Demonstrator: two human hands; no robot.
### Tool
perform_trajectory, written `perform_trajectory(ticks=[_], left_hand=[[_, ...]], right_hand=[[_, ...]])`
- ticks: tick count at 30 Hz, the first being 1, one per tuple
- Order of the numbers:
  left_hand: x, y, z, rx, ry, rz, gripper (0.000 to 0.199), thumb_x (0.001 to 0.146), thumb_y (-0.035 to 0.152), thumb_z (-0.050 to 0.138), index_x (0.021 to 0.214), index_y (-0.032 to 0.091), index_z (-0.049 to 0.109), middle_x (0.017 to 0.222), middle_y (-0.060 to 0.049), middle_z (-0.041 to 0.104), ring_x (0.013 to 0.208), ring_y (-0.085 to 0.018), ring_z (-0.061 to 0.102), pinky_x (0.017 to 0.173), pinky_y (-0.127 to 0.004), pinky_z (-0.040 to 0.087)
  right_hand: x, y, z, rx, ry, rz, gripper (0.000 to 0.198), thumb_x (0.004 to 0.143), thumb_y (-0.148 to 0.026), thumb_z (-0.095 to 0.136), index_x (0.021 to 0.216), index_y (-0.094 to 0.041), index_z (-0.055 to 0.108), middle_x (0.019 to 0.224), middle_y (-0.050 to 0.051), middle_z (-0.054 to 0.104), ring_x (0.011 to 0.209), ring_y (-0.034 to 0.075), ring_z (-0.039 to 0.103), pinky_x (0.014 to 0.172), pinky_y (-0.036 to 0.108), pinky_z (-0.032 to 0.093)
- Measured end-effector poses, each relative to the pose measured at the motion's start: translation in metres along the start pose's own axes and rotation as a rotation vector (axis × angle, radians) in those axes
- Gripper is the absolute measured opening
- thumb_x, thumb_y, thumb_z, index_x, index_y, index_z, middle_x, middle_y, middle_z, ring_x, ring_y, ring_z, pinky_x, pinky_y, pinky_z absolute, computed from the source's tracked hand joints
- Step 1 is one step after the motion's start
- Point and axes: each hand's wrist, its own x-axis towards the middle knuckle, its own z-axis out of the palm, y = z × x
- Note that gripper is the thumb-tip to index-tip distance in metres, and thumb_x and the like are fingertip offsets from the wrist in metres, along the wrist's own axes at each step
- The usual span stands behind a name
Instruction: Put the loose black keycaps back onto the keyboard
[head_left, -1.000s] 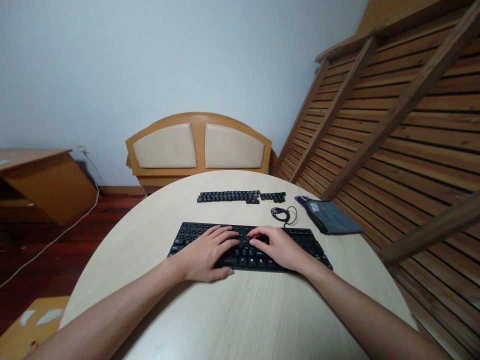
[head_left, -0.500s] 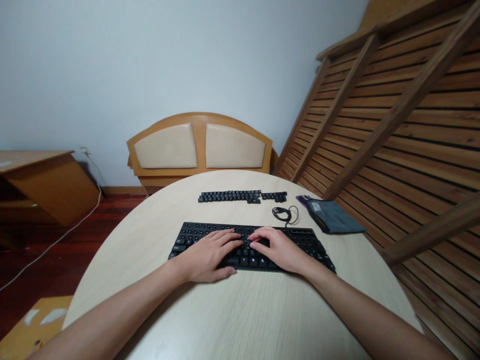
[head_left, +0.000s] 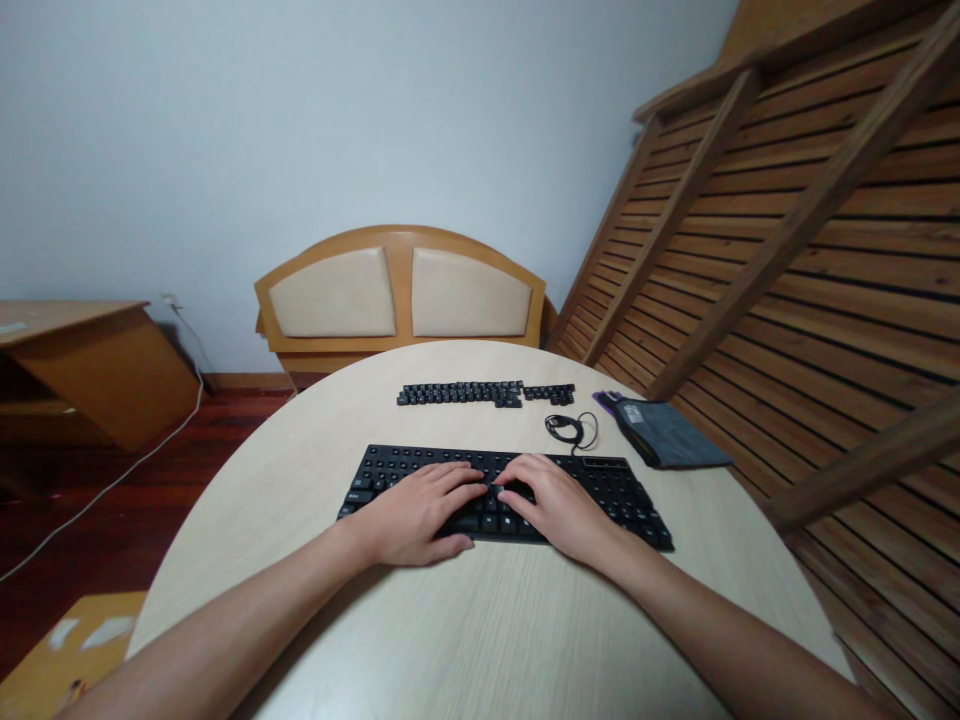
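A black keyboard [head_left: 465,523] lies on the round pale table, and small stems show where some keys have no caps. My left hand [head_left: 420,510] rests over its left half, fingers stretched out and flat, thumb on the table side. To the right, my right hand [head_left: 551,500] bends over the middle keys, its thumb and index finger pinched on a small keycap [head_left: 498,491]. The fingertips of both hands nearly meet there. Beyond the keyboard, loose black keycaps [head_left: 457,394] are laid out in rows, with a smaller group [head_left: 549,393] to their right.
A coiled black cable [head_left: 568,430] lies behind the keyboard. Near the table's right edge is a dark grey pouch [head_left: 671,435] with something purple by it. A slatted wooden frame [head_left: 750,260] leans at the right, and a padded headboard [head_left: 403,290] stands behind the table [head_left: 510,640].
My right hand has shifted slightly, its pinched thumb and index finger turning so the small keycap shows more between them. My left hand stays almost still.
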Motion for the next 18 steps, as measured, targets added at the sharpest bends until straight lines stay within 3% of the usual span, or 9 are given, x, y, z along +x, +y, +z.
perform_trajectory(ticks=[18], left_hand=[[0.0003, -0.0006, 0.0011, -0.028, 0.022, 0.006, 0.059, 0.091, 0.042, 0.061, 0.142, 0.018, 0.045, 0.147, -0.017, 0.049, 0.135, -0.035, 0.047, 0.112, -0.052, 0.040]], right_hand=[[-0.0006, 0.0042, 0.0025, 0.051, -0.015, -0.001, 0.011, 0.094, -0.022, 0.062, 0.102, -0.022, 0.069, 0.106, 0.006, 0.069, 0.105, 0.023, 0.060, 0.094, 0.039, 0.046]])
